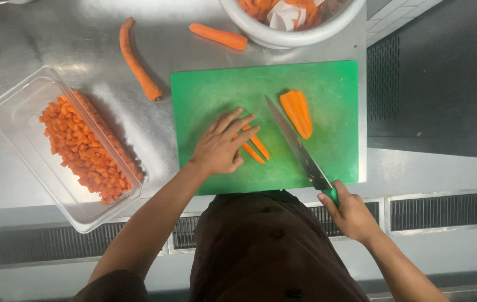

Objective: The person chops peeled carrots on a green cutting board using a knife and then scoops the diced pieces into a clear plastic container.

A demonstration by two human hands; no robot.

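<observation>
the step in hand looks like cutting carrot into sticks on the green board point(210, 89), with dicing to follow, judged from the cubes already in the tub point(12, 120). the left hand point(220, 146) lies flat on the board, fingers stretched out and slightly spread, pressing down on the sticks point(255, 146); two show clearly past the fingertips, and any more under the palm are hidden. the right hand point(351, 212) is closed around the green handle of the knife point(297, 146), whose blade runs slanting up the board with its tip near the halves point(297, 112), just right of the sticks and not plainly on them. the next move seems to call for gathering the sticks square, curling the fingertips back from the edge, and setting the blade across them. counted: one board, one knife, one clear tub holding a heap of diced carrot too many to count, one white bowl point(261, 33) of peelings at the top edge, two whole carrots on the steel counter point(37, 39), the curved one point(136, 61) left of the board and the short one point(219, 36) touching the bowl, and what looks like two halves lying together on the board.
</observation>
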